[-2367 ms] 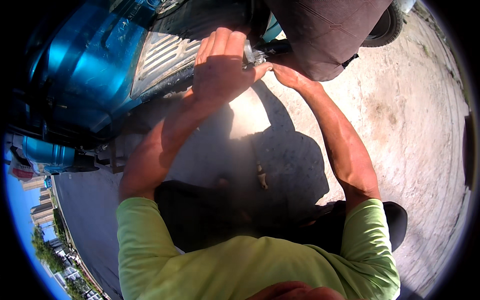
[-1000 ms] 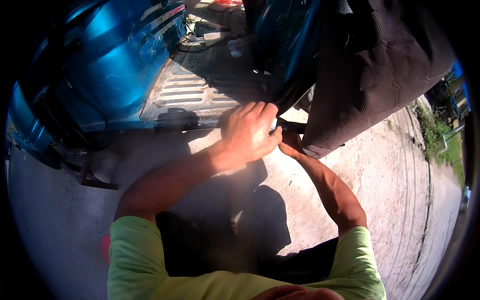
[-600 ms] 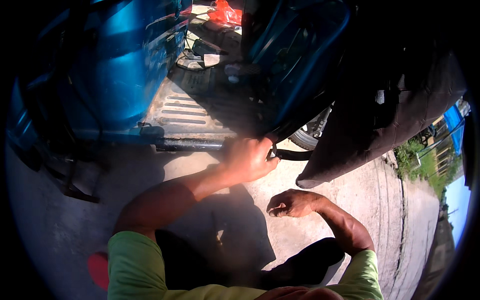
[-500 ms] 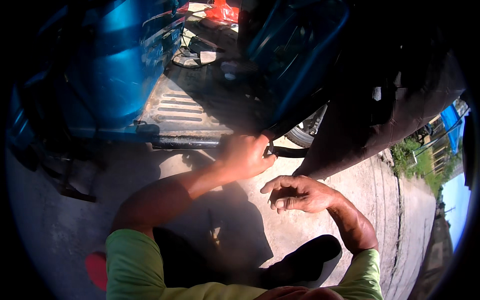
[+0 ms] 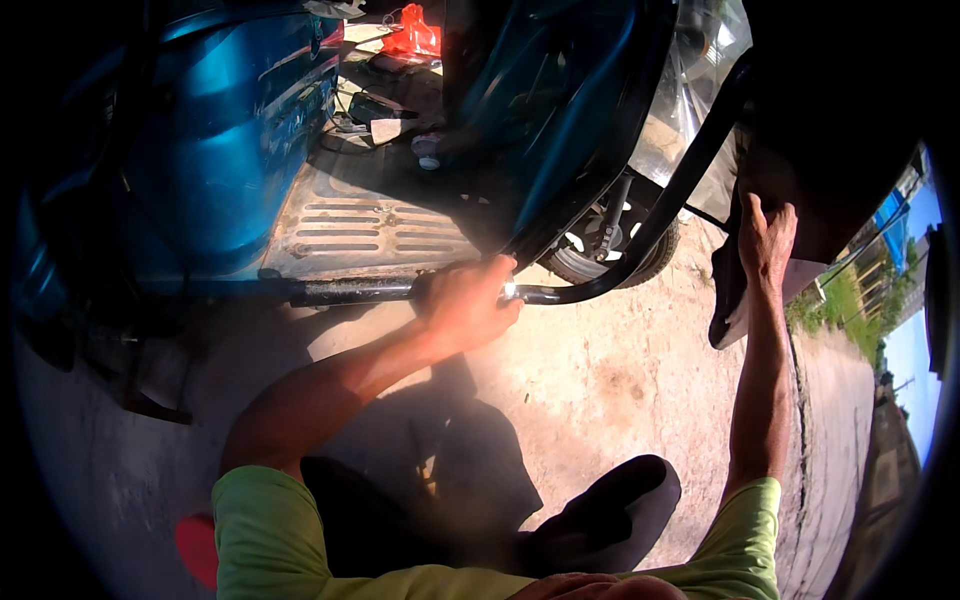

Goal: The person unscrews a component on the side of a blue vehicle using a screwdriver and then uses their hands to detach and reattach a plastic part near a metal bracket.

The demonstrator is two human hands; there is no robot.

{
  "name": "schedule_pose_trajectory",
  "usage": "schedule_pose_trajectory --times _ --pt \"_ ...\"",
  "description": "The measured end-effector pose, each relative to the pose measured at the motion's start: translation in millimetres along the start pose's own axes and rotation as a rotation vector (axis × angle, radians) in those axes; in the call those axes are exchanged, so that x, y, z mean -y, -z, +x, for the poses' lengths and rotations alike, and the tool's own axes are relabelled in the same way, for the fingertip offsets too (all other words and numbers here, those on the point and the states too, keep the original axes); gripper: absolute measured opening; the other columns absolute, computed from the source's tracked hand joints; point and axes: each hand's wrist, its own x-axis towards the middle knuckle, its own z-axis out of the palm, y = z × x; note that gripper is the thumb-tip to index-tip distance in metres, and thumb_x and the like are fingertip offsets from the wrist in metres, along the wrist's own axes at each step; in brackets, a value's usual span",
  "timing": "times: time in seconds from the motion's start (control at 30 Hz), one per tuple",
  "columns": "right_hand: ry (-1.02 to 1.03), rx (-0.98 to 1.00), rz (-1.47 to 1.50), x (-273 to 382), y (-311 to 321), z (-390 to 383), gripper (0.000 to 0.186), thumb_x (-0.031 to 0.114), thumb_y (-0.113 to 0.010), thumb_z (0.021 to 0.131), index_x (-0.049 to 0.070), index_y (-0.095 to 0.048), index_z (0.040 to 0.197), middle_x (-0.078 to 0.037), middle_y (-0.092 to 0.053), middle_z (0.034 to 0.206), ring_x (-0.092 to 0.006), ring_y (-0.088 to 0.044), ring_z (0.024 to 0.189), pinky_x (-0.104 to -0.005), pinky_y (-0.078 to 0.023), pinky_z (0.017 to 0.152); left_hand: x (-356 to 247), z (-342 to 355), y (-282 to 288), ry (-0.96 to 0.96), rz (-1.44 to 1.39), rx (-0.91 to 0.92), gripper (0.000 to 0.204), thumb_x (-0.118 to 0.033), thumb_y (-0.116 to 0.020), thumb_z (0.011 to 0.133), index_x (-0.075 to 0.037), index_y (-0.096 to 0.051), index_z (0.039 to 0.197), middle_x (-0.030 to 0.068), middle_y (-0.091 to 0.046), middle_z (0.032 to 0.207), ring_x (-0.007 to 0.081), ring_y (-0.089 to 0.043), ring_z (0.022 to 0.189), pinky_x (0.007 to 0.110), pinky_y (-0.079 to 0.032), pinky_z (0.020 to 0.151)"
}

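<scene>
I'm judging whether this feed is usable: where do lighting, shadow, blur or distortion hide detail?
Head view: the left hand looks hazy and soft on the black bar; head view: the dark cover by the right hand sinks into near-black shadow; head view: sun brightens the pale ground beside a dark cast shadow; head view: straight edges bow near the picture's border.

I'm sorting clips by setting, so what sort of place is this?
Outdoors, probably a roadside or open yard: the sunlit ground looks like concrete, a blue vehicle stands on it, and grass and sky show at the right.
</scene>
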Motion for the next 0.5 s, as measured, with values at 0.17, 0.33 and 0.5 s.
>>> schedule_pose_trajectory --times 0.17,0.33,0.5 --pt "-0.289 0.261 0.256 62.4 15.5 5.6 0.058 0.052 -0.069 0.089 -0.001 -0.063 0.112 -0.019 -0.057 0.086 -0.0258 -0.058 0.088 -0.0375 -0.046 0.083 -4.9 0.8 -3.9 0.008 -0.004 0.008 0.049 -0.023 -0.074 0.082 -0.002 -0.057 0.124 0.0187 -0.069 0.077 0.0380 -0.071 0.076 0.048 -0.054 0.072" --pt "-0.395 0.470 0.987 112.2 -83.1 -8.8 0.046 0.040 -0.064 0.097 -0.004 -0.065 0.109 -0.008 -0.069 0.083 -0.0174 -0.062 0.070 -0.0327 -0.050 0.068 21.5 -15.9 24.5 0.070 0.149 0.000 0.050 -0.023 -0.075 0.082 -0.001 -0.057 0.124 0.0173 -0.068 0.075 0.0374 -0.070 0.072 0.047 -0.054 0.069" --pt "-0.676 0.458 1.314 91.8 -55.4 11.7 0.022 0.023 -0.071 0.094 0.009 -0.057 0.084 0.000 -0.053 0.065 -0.0115 -0.052 0.054 -0.0290 -0.044 0.053 -2.3 1.9 -9.3 -0.020 -0.001 -0.031 0.052 -0.024 -0.075 0.082 -0.001 -0.057 0.125 0.0153 -0.067 0.073 0.0353 -0.069 0.068 0.046 -0.053 0.067"
